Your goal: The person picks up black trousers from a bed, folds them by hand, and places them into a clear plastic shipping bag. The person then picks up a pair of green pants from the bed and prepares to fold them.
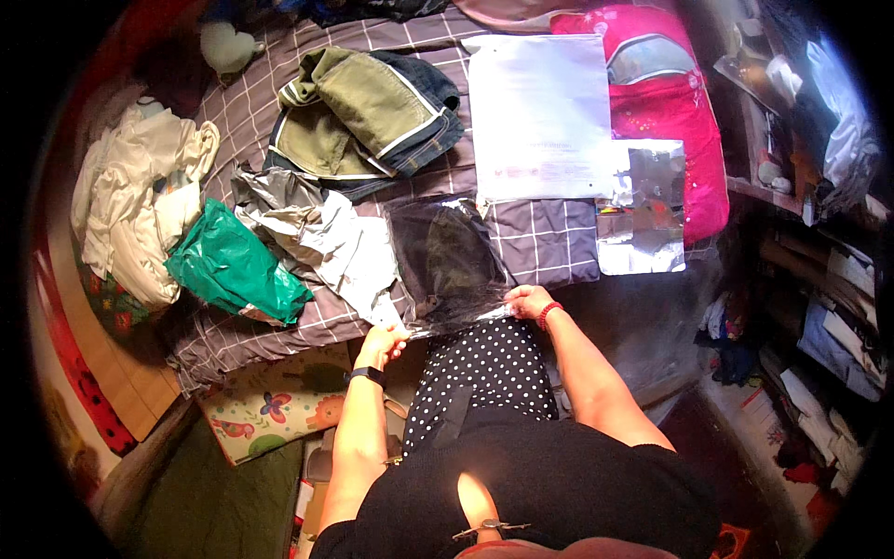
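Note:
A clear plastic bag with dark folded contents [447, 258] lies on the near edge of the bed. My left hand [386, 344] pinches the near left corner of its edge, and my right hand [529, 302] grips the near right corner, so the edge is stretched between them. Crumpled grey and white plastic packaging [342, 241] touches the bag's left side. Beyond it lies a folded olive and denim garment [370, 115]. To the right, a large white plastic mailer [538, 112] lies flat, its lower right corner beside a shiny silver sheet [642, 209].
A checked bedsheet [545, 241] covers the bed. On the left are a green plastic bag [237, 269] and a heap of cream cloth [133, 202]. A pink patterned cushion [702, 168] lies at the right. Shelves with folded items [831, 300] stand further right; a patterned board [279, 412] is below the bed.

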`<action>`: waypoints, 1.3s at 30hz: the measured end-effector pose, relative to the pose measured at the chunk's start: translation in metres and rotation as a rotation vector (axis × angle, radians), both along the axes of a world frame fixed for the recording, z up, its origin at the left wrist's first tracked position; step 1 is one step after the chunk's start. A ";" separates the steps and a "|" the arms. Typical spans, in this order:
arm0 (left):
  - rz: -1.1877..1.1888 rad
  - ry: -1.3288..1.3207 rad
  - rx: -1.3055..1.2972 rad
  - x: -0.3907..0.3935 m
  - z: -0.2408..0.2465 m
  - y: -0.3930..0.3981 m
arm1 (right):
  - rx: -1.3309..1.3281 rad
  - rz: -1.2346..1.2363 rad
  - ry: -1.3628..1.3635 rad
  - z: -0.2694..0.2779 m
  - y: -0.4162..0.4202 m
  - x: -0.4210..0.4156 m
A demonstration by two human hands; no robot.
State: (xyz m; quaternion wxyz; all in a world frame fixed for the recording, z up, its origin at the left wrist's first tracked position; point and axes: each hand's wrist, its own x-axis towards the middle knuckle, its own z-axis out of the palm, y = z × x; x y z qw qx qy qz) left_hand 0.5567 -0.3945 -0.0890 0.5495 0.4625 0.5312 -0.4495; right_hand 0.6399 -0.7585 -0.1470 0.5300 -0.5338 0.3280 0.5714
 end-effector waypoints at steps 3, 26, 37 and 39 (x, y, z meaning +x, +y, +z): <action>-0.058 0.025 -0.068 -0.003 -0.005 0.014 | 0.154 -0.075 0.079 0.018 0.005 0.010; 0.056 -0.110 0.139 -0.023 0.009 -0.012 | -0.182 0.036 -0.718 0.025 0.108 0.192; 0.301 -0.181 0.211 -0.083 0.044 -0.015 | 0.343 -0.570 -0.405 0.080 0.212 0.282; 0.274 -0.201 0.219 -0.085 0.044 -0.014 | 0.430 -0.473 -0.519 0.122 0.212 0.285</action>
